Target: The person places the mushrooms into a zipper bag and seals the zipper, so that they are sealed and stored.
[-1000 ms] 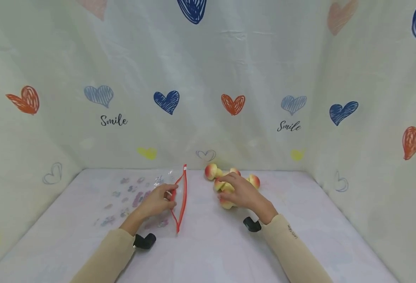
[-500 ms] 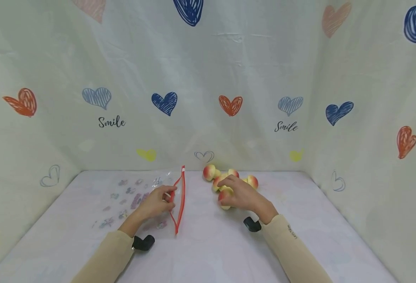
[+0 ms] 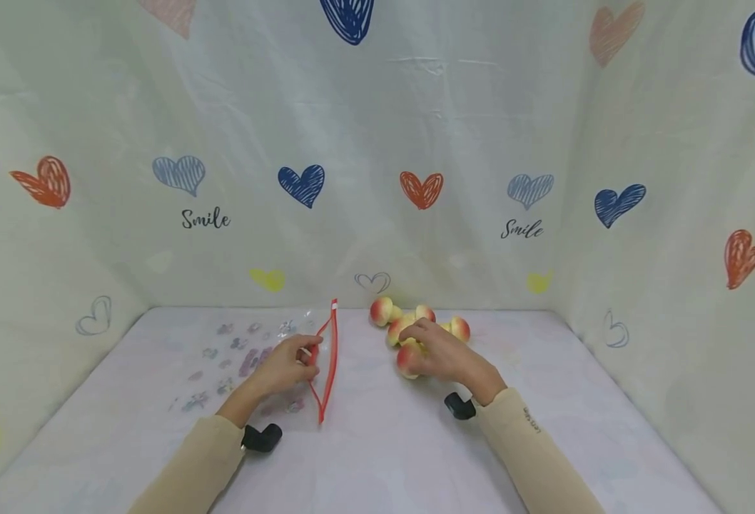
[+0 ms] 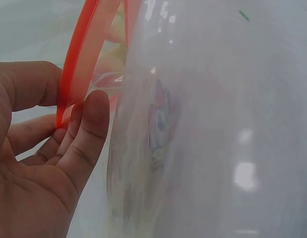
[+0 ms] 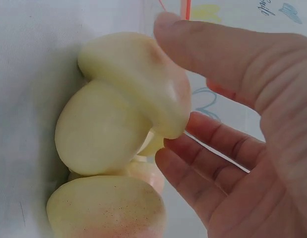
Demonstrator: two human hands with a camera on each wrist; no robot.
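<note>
My left hand (image 3: 282,368) pinches one red edge of a clear zip bag (image 3: 330,371) that lies on the table with its mouth parted. In the left wrist view, thumb and fingers hold the red zip strip (image 4: 76,54), and the clear film (image 4: 208,124) bulges beside them. My right hand (image 3: 444,351) grips the nearest of several yellow-and-red toy mushrooms (image 3: 407,359). In the right wrist view its thumb lies at one side of the mushroom cap (image 5: 128,69) and the fingers touch the other. The hand partly covers the mushrooms behind in the head view.
More toy mushrooms lie close around the right hand, one at the far left of the cluster (image 3: 382,312) and one at its right (image 3: 459,328). A white sheet with printed hearts (image 3: 421,189) stands behind the white-covered table (image 3: 377,457).
My right hand's fingers and thumb have drawn in and come down onto the nearest mushroom. My left hand keeps hold of the bag's edge in the same place.
</note>
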